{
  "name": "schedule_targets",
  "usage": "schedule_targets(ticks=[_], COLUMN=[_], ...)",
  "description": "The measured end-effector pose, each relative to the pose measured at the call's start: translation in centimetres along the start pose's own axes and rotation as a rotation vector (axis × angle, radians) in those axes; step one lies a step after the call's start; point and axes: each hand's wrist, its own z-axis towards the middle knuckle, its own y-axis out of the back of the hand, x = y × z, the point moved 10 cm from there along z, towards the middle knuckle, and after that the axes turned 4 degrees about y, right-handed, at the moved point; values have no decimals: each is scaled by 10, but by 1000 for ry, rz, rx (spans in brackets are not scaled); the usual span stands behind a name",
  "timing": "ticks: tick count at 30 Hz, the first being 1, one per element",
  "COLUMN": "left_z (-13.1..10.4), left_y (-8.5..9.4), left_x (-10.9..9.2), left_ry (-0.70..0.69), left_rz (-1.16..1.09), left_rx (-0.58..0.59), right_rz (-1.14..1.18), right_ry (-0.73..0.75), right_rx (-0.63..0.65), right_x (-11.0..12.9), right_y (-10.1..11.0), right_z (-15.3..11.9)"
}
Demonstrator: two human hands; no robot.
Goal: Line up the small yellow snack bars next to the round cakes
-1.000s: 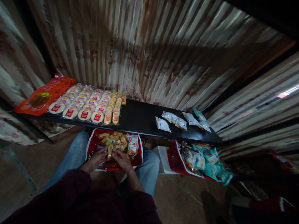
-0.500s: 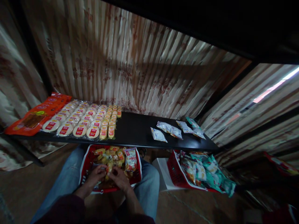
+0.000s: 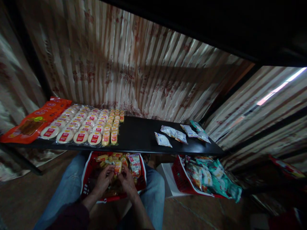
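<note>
A small yellow wrapped snack cake [image 3: 117, 168] is pinched between my two hands above the red basket [image 3: 84, 179] on my lap. My left hand [image 3: 105, 177] grips its left end, fingers curled. On the other end, the fingers of my right hand [image 3: 126, 179] are closed. More yellow wrapped cakes [image 3: 102, 158] fill the basket, and a larger white-and-red packet [image 3: 134, 165] leans at its right side. Above, on the black shelf [image 3: 137, 131], rows of similar yellow cakes [image 3: 110, 132] stand beside rows of round white wrapped cakes [image 3: 81, 136].
An orange packet [image 3: 33, 123] lies at the shelf's left end. Several white packets [image 3: 163, 139] lie toward its right end. A second red basket [image 3: 176, 171] with green packets [image 3: 217, 169] rests against a white box [image 3: 165, 179] to my right. A dark upper shelf hangs overhead.
Both hands have risen slightly within the basket, bringing the yellow snack cake up and toward the shelf. It now shows more plainly between my fingers. The view has shifted a little.
</note>
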Motion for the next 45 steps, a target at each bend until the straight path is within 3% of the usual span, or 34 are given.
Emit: schedule_targets(ticks=[5,11,18,32,41,45], left_z=[3,24,54,109,133,140], left_y=[-14,-28,-51,-71,-78,-78], left_x=[-30,-86,-127,-132,-141,-152], left_ry=[-39,-168,-259,-236,-125,-148], left_rz=[63,49,172,339,373,313], left_rx=[18,-36,-56,-90,-86,-86], right_rz=[75,111,-123,-205,-156,-164], right_ry=[21,92,159,218,200,204], right_rx=[-162,-218,-335,-424,-410,-386], right_x=[27,69,87,74,66,68], right_y=[22,48,77,77,74,71], right_z=[8,44,91,162,199,216])
